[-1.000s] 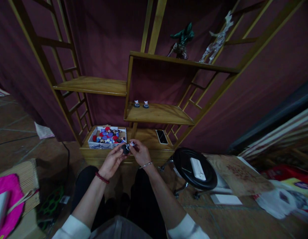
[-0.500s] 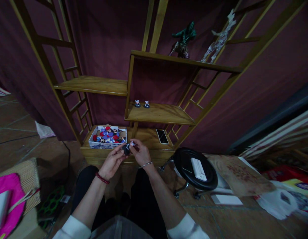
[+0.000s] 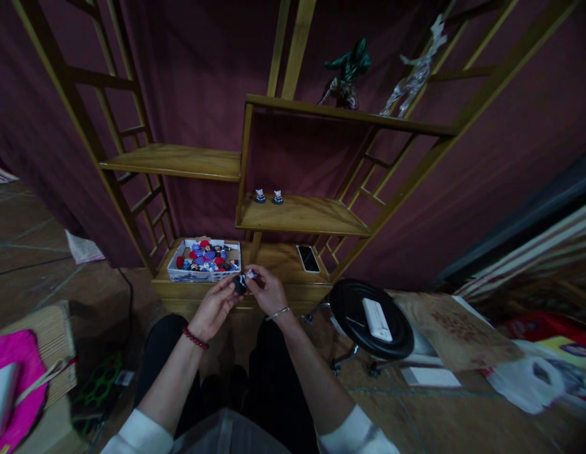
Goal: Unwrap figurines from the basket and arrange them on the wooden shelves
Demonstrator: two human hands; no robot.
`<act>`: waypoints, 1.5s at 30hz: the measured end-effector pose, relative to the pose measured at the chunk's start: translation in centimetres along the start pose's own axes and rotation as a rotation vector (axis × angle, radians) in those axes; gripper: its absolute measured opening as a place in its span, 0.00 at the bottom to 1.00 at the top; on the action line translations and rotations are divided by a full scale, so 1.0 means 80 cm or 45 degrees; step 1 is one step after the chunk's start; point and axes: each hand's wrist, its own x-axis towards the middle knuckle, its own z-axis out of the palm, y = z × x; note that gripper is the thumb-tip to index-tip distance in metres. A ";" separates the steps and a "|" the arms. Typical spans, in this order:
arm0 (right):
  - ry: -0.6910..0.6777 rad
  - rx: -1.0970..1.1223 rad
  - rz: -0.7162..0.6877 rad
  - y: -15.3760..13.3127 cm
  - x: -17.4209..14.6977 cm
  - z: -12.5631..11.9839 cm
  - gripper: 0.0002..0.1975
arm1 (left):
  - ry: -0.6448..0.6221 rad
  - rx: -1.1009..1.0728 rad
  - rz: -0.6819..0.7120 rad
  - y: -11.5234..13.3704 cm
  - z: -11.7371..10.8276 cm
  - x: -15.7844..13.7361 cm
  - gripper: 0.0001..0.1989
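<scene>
Between my hands, in front of the cabinet, is a small figurine [image 3: 240,285] with a dark round base and a whitish upper part. My left hand [image 3: 217,308] pinches the base from the left. The fingers of my right hand [image 3: 268,292] close on the pale top from the right, covering much of it. Just beyond my hands, a white and blue cardboard box [image 3: 193,276] holds several small red, blue and dark figures. Two similar little figurines with dark bases, one on the left [image 3: 260,196] and one on the right [image 3: 278,197], stand upright on the middle shelf.
A phone [image 3: 308,258] lies on the cabinet's lower board. A green statue [image 3: 349,72] and a clear one [image 3: 416,72] stand on the upper shelf. To my right is a black stool [image 3: 349,315] bearing a white box [image 3: 376,320]; plastic bags [image 3: 524,381] lie beyond.
The view has shifted very slightly. Both hands stay in nearly the same place, still on the figurine, with only tiny finger movement.
</scene>
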 end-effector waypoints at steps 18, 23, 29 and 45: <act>-0.081 -0.019 -0.049 -0.009 -0.002 -0.001 0.13 | 0.065 -0.071 -0.037 0.005 0.006 -0.003 0.05; -0.084 -0.005 -0.062 -0.007 -0.002 -0.001 0.13 | 0.081 -0.098 -0.059 0.003 0.004 -0.001 0.03; -0.080 0.025 -0.037 -0.002 -0.002 -0.002 0.13 | 0.082 -0.105 -0.071 0.001 0.002 0.000 0.03; -0.081 0.091 0.025 0.004 -0.002 -0.003 0.13 | 0.074 -0.089 -0.105 0.001 0.004 -0.001 0.04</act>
